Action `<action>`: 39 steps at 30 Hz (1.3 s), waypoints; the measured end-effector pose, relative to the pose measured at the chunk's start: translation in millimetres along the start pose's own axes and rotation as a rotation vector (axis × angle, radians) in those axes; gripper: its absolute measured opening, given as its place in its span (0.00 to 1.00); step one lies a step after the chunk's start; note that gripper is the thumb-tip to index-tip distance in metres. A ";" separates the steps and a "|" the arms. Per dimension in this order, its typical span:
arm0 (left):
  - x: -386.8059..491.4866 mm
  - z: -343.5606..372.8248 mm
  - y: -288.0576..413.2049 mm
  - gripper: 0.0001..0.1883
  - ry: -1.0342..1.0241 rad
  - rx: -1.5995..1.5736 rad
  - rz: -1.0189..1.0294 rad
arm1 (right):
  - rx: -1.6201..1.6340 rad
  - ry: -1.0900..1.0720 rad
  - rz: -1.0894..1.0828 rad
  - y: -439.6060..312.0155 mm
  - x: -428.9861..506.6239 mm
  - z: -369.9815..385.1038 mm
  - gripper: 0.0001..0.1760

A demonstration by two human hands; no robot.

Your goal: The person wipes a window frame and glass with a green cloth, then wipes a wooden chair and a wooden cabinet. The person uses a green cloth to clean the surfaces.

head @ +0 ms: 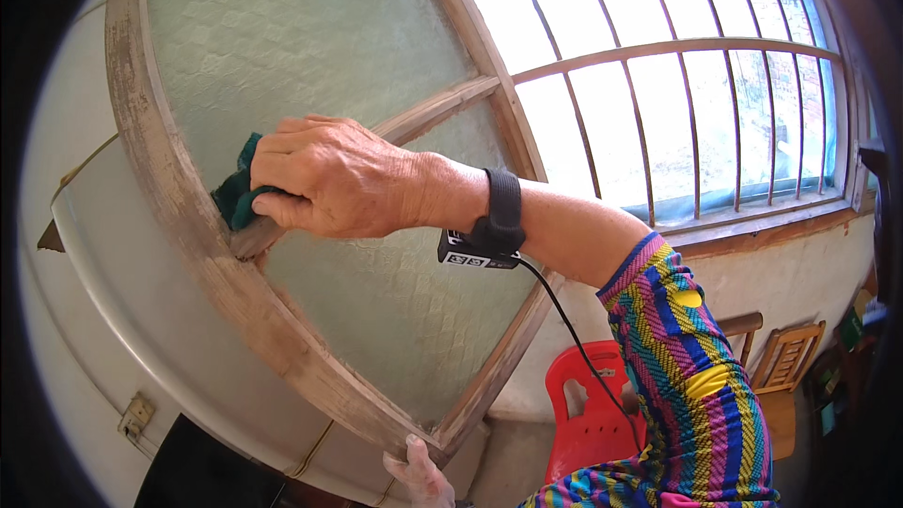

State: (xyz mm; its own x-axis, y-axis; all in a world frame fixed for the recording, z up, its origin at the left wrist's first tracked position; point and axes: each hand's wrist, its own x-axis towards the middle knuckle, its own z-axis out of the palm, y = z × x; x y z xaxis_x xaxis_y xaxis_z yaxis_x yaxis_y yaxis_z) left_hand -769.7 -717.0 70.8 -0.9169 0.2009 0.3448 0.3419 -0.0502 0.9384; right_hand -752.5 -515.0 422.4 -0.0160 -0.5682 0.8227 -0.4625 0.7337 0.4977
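Note:
My right hand (338,180) grips a bunched dark green cloth (236,190) and presses it to a wooden window sash. The cloth sits where the middle crossbar (437,109) meets the sash's left stile (169,176). Textured translucent glass panes (296,35) fill the sash above and below that bar. At the sash's bottom corner my left hand (423,473) holds the wooden frame with its thumb and fingers; its palm is partly cut off by the picture's lower edge. A black strap with a small device (480,250) is on my right wrist.
A cable (564,321) runs from the wrist device to my sleeve. Beyond the sash stands a barred window (677,127). A red plastic chair (589,430) is below, and a wooden chair (786,360) at right. A wall socket (136,415) and a black panel (211,469) lie lower left.

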 end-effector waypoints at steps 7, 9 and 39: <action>4.1 -0.9 17.1 0.45 -0.047 -0.140 -0.291 | -0.379 -0.178 0.030 70.6 -57.4 -68.0 0.15; 9.6 -2.4 17.0 0.43 -0.119 -0.138 -0.223 | -0.560 -0.258 0.190 92.2 -79.8 -97.2 0.15; 13.2 -24.4 18.4 0.30 -0.135 -0.301 -0.179 | -0.180 -0.327 -0.023 43.8 52.9 -16.1 0.37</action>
State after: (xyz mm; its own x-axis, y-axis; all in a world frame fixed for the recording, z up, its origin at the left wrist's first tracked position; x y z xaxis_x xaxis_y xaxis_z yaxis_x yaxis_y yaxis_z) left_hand -780.6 -739.1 93.2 -0.9143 0.3587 0.1879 0.0846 -0.2844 0.9549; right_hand -759.4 -506.9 492.2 -0.3037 -0.6528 0.6941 -0.3032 0.7568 0.5791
